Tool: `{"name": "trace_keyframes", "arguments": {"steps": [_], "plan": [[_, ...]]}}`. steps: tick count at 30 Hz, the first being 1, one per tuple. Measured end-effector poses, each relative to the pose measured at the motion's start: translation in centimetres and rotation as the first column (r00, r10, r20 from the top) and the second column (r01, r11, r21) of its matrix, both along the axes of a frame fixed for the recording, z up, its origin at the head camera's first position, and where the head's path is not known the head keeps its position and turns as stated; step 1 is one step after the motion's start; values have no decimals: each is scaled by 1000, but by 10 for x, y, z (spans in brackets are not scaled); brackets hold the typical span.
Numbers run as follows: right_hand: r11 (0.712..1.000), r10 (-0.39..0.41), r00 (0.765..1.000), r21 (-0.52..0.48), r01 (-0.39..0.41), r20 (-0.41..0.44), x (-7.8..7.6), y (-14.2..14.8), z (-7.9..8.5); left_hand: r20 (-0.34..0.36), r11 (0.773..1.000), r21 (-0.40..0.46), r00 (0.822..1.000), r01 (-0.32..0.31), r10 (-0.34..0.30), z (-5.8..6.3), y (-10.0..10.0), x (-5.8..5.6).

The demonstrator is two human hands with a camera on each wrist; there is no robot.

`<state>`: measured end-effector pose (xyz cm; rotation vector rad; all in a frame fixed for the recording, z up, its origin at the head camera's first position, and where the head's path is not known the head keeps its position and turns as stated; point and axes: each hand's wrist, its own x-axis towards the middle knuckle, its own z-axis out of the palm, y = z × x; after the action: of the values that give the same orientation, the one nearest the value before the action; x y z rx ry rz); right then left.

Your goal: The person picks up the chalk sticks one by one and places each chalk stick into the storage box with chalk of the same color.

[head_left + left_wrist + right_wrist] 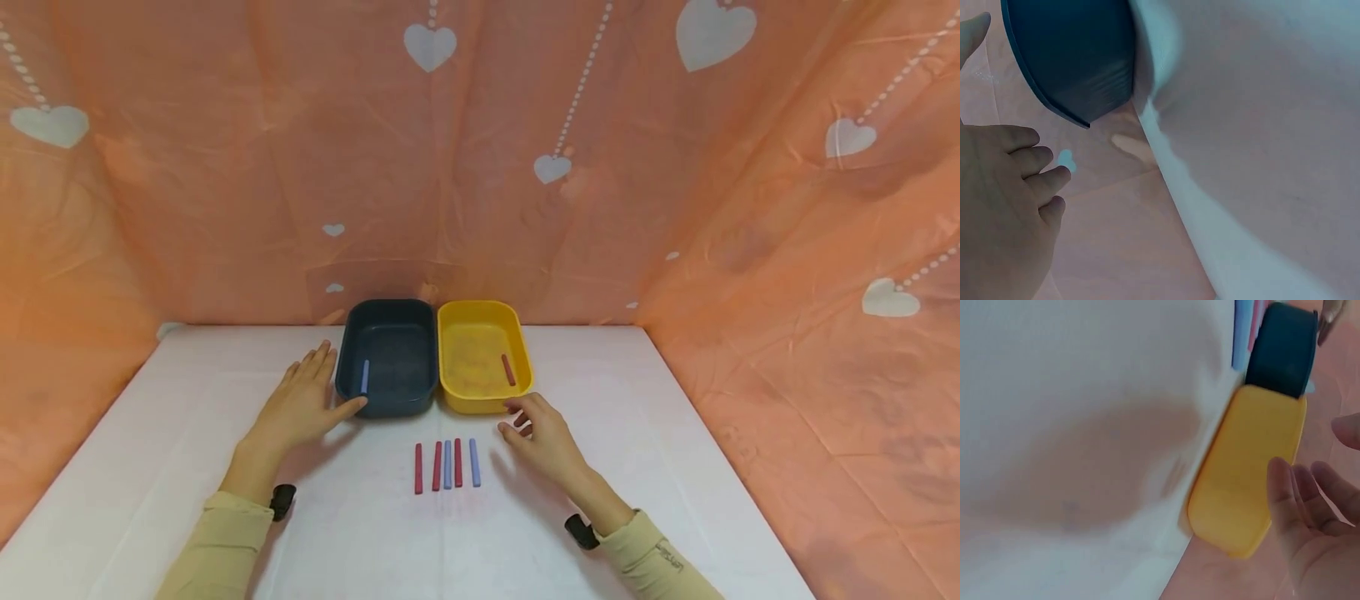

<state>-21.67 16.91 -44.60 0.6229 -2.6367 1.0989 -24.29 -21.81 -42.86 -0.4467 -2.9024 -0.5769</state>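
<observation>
My left hand [300,400] is beside the dark blue bin [386,407], its fingers straight along the bin's left side and its thumb at the near left corner. It holds nothing. At the near right corner of the yellow bin [472,406] is my right hand [546,440], fingers loosely bent, thumb apart, nothing between them. One blue chalk-like stick [365,377] lies in the dark bin; one red stick [508,370] lies in the yellow bin. In front of the bins, three red sticks [418,468] and two blue sticks [475,462] lie in a row.
Both bins stand side by side at the back of the white table [360,542], close to the orange cloth [480,208] with white hearts. Similar cloth hangs along the left and right. A black strap [282,502] is on the left wrist, another [581,532] on the right.
</observation>
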Motion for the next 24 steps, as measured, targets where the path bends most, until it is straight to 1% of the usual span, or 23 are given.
{"name": "trace_keyframes", "arguments": {"steps": [3,6,10,14,20,24], "plan": [[999,45,999,14,-46,17,0,-6,-2,3,1000,-10,1000,-2,2,-1,1,-3],[995,80,996,60,-82,35,1,-11,-4,17,1000,-17,1000,-2,2,-2,1,-5],[984,106,990,131,-118,95,2,-18,-5,30,1000,-24,1000,1,0,-3,1,-6],[973,134,979,168,-160,154,0,-25,-7,53,1000,-19,999,7,-6,-4,1,-7],[957,131,965,226,-183,225,-2,-32,-12,80,1000,-6,997,15,-14,-4,2,-10],[947,118,963,264,-183,243,-1,-34,-16,97,1000,7,995,21,-21,-6,3,-13]]}}
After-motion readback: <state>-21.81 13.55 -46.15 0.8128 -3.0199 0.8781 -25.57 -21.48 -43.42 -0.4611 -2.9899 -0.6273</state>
